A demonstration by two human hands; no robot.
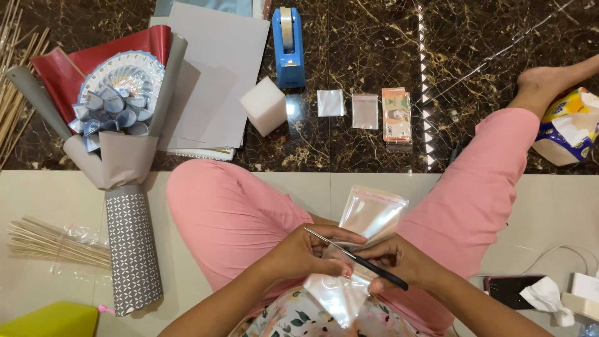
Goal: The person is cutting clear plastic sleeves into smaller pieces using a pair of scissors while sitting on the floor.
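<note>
Now the left hand [299, 253] pinches the clear plastic bag [362, 240] over the lap, and the right hand [396, 265] is closed on the black scissors [359, 259]. To cut well, I think the bag should stay flat and tight, with fingers away from the blades.

Seated cross-legged, pink-trousered knees out toward 10 and 2 o'clock, one bare foot [549, 84] at far 2 o'clock. Both forearms come in from 6 o'clock and converge over the lap. Left hand [306, 253] curled, fingers closed in a pinch, thumb on top pointing toward 3 o'clock, one painted nail showing. Right hand [399, 262] just beside it at 3 o'clock, fingers folded in a grip, knuckles up. Fingertips of the two hands nearly touching, wrists bent slightly inward
</note>
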